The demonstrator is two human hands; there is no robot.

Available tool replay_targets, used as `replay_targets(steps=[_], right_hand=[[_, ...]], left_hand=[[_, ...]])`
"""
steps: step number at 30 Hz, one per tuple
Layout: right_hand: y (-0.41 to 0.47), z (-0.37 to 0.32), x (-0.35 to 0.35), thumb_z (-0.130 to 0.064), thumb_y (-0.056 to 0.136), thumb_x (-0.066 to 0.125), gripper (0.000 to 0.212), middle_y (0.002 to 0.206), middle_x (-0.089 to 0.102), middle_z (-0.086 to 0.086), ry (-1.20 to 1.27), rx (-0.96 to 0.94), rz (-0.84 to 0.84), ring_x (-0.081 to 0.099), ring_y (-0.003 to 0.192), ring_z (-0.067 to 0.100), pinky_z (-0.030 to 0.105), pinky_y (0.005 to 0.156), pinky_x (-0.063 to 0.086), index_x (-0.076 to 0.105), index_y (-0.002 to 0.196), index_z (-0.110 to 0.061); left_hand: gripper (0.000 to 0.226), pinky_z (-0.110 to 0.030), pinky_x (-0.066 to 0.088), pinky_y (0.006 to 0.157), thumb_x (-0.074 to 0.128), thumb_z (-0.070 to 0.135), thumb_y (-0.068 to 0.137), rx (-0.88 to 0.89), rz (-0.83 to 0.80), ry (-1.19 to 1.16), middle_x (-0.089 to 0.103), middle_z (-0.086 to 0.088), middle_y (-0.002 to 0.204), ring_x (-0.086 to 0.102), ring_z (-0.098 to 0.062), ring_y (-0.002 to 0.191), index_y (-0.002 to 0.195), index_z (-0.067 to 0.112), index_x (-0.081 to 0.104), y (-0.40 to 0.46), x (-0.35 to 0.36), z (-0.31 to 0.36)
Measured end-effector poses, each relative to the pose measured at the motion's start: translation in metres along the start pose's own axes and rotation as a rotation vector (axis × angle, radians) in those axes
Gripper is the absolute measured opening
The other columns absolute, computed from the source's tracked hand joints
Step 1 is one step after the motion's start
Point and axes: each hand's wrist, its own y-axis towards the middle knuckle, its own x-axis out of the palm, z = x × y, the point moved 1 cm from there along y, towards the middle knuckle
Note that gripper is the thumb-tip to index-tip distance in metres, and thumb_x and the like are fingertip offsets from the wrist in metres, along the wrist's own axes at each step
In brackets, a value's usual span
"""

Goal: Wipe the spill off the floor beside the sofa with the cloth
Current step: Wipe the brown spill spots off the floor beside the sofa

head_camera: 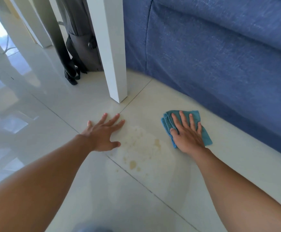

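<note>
Hands press flat on a glossy white tiled floor (153,190). Right hand (187,134), fingers straight, pins a folded teal microfibre cloth (206,138) near the blue fabric sofa (220,56) base. Left hand (103,133) rests released, fingers spread, beside a pale yellowish spill (141,146) lying between both hands. A white square table leg (113,56) stands beyond.
</note>
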Motion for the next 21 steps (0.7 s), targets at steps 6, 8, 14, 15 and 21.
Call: replay_targets(steps=[6, 8, 14, 15, 21], right_hand=[[-0.069, -0.001, 0.014, -0.048, 0.102, 0.016, 0.062, 0.166, -0.024, -0.013, 0.032, 0.100, -0.070, -0.024, 0.153, 0.021, 0.053, 0.122, -0.015, -0.012, 0.158, -0.044], [-0.089, 0.001, 0.023, -0.048, 0.102, 0.015, 0.062, 0.165, -0.027, -0.012, 0.030, 0.119, -0.104, -0.025, 0.153, 0.021, 0.054, 0.122, -0.015, -0.014, 0.157, -0.043], [-0.106, -0.012, 0.013, -0.052, 0.103, 0.025, 0.066, 0.165, -0.028, -0.013, 0.045, 0.111, -0.228, -0.024, 0.153, 0.025, 0.055, 0.122, -0.010, -0.010, 0.158, -0.043], [-0.115, -0.014, 0.015, -0.055, 0.102, 0.029, 0.068, 0.166, -0.026, -0.013, 0.031, 0.062, -0.223, -0.023, 0.153, 0.025, 0.054, 0.122, -0.009, -0.008, 0.158, -0.044], [-0.137, -0.024, 0.022, -0.060, 0.102, 0.017, 0.057, 0.163, -0.021, -0.024, 0.052, -0.109, -0.205, -0.026, 0.151, 0.013, 0.047, 0.122, -0.013, 0.000, 0.156, -0.052]], left_hand=[[0.084, -0.058, 0.008, 0.122, 0.040, 0.070, 0.091, 0.036, 0.047, -0.101, -0.015, 0.017, 0.164, -0.010, -0.015, 0.153, 0.157, 0.039, 0.000, -0.034, 0.009, -0.003], [0.104, -0.053, 0.005, 0.123, 0.044, 0.082, 0.080, 0.057, 0.071, -0.139, -0.021, 0.017, 0.162, -0.013, -0.012, 0.152, 0.158, 0.034, -0.005, -0.053, 0.025, -0.003], [0.150, -0.050, -0.009, 0.123, 0.055, 0.099, 0.045, -0.140, 0.130, -0.224, -0.037, 0.009, 0.156, -0.030, -0.016, 0.146, 0.155, 0.029, -0.020, -0.116, 0.072, -0.009], [0.152, -0.052, -0.011, 0.122, 0.056, 0.099, 0.042, -0.193, 0.128, -0.255, -0.038, 0.006, 0.156, -0.031, -0.018, 0.146, 0.154, 0.030, -0.021, -0.120, 0.077, -0.007], [0.158, -0.066, -0.011, 0.115, 0.065, 0.093, 0.040, -0.268, -0.009, -0.235, -0.041, -0.004, 0.155, -0.032, -0.029, 0.145, 0.151, 0.029, -0.027, -0.111, 0.067, 0.000]])
